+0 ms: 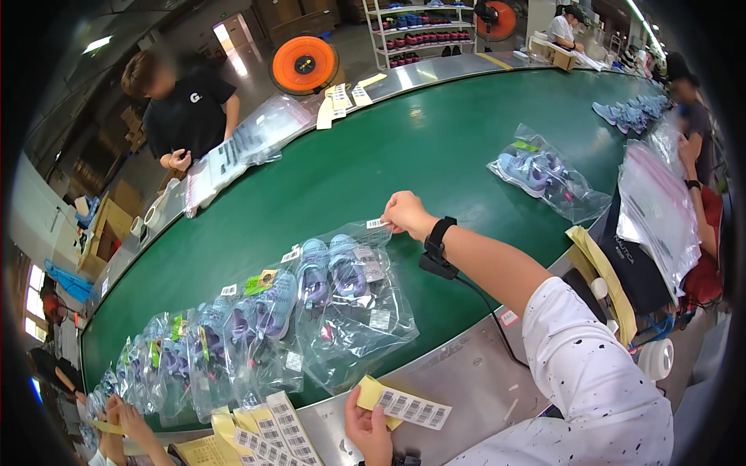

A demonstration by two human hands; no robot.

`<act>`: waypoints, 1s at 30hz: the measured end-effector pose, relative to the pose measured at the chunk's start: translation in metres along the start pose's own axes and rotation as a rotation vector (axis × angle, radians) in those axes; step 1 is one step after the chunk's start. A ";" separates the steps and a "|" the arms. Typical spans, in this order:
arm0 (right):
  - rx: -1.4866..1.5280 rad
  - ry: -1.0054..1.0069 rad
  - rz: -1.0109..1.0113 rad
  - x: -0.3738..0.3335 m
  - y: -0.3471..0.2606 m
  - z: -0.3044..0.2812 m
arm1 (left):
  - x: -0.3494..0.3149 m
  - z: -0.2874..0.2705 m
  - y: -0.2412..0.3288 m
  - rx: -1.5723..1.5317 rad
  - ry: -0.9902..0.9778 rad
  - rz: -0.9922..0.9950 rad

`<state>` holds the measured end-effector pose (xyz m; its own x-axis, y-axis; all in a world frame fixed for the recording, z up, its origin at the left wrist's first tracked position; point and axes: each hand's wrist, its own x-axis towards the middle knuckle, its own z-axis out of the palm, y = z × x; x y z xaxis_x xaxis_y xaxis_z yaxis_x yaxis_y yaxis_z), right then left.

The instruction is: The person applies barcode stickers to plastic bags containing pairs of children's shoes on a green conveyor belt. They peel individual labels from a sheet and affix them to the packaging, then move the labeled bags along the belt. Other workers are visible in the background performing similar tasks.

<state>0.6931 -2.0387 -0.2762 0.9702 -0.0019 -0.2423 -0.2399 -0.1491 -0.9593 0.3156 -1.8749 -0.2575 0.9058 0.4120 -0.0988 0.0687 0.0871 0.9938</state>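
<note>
My right hand [408, 213], a dark strap on its wrist, pinches a small white barcode label [377, 224] at the upper corner of a clear plastic bag. Inside that bag lies a pair of light blue shoes [332, 272]. Whether the fingers also grip the bag's edge cannot be made out. Low down at the belt's metal border, my left hand [369, 427] holds a barcode label sheet [412, 408] with yellow backing. Left of the nearest bag, several more bagged shoe pairs [210, 334] stand in a row, some with white labels at their tops.
A green conveyor belt [373, 163] curves across. More label sheets [272, 431] lie left of my left hand. One bagged pair [532, 171] lies right, loose shoes [633, 113] beyond. Plastic bags [657, 210] lie at the right edge. Co-workers stand around the belt; one [183, 101] is across.
</note>
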 end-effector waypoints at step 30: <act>-0.386 -0.799 -0.633 -0.224 -0.031 -0.029 | 0.009 0.012 0.043 0.015 0.115 0.052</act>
<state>0.4847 -2.0623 -0.1881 0.5783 0.8068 0.1214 0.4576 -0.1975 -0.8669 0.3316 -1.8785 -0.2151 0.8546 0.5168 -0.0512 0.0299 0.0496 0.9983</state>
